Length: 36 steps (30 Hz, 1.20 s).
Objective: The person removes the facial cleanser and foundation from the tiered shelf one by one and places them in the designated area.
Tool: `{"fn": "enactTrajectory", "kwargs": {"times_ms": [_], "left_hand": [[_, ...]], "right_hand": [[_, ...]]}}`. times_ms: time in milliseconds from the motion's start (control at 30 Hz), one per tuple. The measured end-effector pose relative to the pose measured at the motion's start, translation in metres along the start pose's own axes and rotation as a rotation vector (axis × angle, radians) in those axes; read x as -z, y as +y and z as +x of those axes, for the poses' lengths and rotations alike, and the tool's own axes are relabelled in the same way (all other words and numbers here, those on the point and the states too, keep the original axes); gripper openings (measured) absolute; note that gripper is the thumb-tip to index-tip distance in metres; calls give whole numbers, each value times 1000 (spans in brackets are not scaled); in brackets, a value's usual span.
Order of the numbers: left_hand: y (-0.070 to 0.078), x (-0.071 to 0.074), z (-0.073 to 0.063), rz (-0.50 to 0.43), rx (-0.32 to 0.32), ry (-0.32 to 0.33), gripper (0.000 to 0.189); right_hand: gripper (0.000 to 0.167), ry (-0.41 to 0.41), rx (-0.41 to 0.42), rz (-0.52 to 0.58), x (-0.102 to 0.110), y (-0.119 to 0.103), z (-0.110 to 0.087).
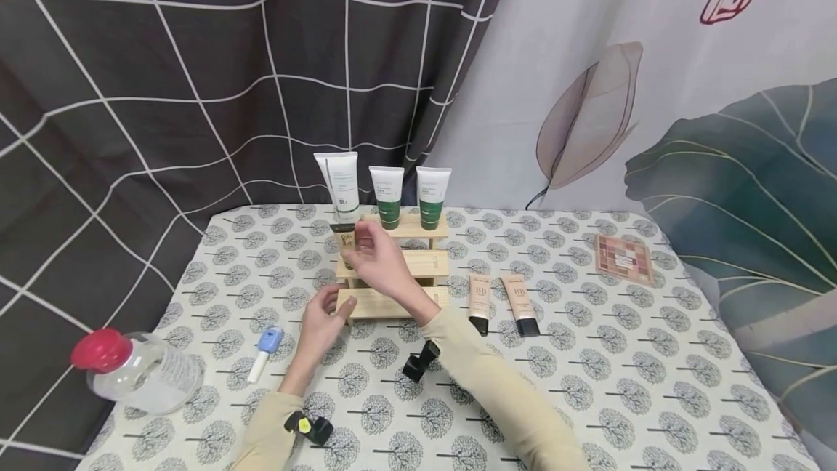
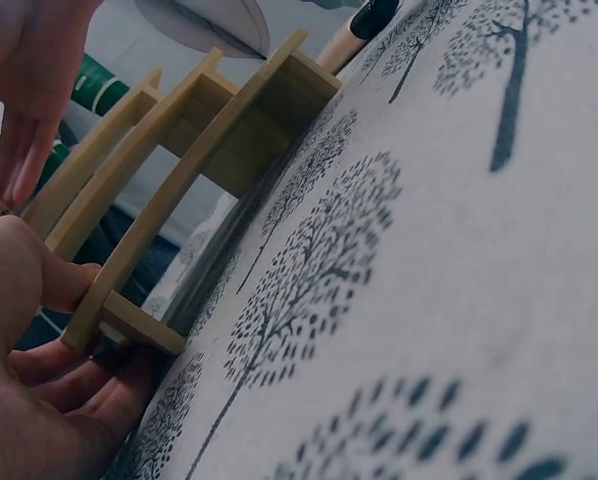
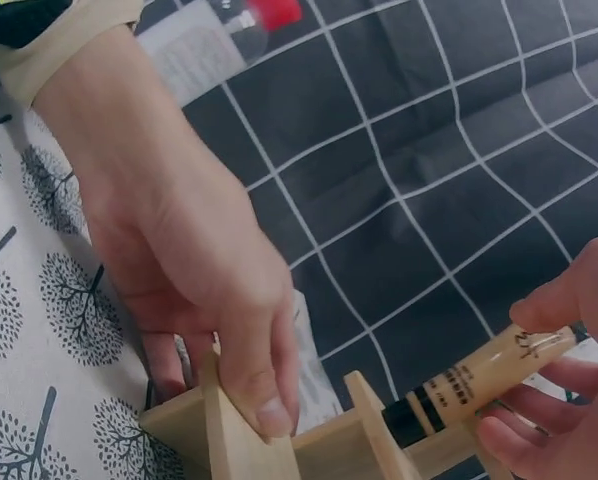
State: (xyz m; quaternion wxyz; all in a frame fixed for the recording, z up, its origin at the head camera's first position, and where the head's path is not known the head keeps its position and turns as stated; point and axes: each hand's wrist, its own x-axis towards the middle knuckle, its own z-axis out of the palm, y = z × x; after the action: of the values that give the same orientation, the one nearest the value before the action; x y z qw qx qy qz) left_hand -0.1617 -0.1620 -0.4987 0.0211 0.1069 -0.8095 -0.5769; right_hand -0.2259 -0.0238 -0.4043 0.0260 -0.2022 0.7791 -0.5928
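Note:
A three-tier wooden rack (image 1: pixel 392 302) stands on the table. My left hand (image 1: pixel 322 322) grips the left end of its lowest tier, with the thumb over the board in the left wrist view. My right hand (image 1: pixel 386 266) pinches a gold tube (image 3: pixel 469 385) with a black cap at the left end of the middle tier. The cap points down at the board; whether it bears the tube's weight I cannot tell. On the top tier stand a larger white tube (image 1: pixel 341 182) and two smaller white-and-green tubes (image 1: pixel 389 195), caps down.
Two beige BB tubes (image 1: pixel 479 295) with black caps lie right of the rack. A makeup palette (image 1: pixel 624 259) lies farther right. To the left are a blue-and-white stick (image 1: pixel 266 352) and a clear bottle with a red cap (image 1: pixel 140 373). Curtains (image 1: pixel 275 78) hang behind the table.

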Motion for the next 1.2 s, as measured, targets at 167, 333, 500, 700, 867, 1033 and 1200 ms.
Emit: {"fn": "enactTrajectory", "kwargs": {"times_ms": [167,333,500,700,867,1033,1200], "left_hand": [[2,0,0,-7,12,-11,49],[1,1,-1,8,16,-13,49],[1,2,-2,13,13,-17,50],[3,1,-2,10,17,-19,50],[4,0,-3,10,39,-29,51],[5,0,-3,7,50,-28,49],[6,1,-2,3,64,-21,49]], "right_hand": [[39,34,2,-30,-6,2,2],[30,37,2,-66,-10,11,5],[29,16,21,-73,-8,15,4],[29,23,43,-61,-4,18,4],[30,32,29,-57,5,18,0],[30,49,53,-44,17,18,-4],[31,78,75,-54,31,19,-11]]}}
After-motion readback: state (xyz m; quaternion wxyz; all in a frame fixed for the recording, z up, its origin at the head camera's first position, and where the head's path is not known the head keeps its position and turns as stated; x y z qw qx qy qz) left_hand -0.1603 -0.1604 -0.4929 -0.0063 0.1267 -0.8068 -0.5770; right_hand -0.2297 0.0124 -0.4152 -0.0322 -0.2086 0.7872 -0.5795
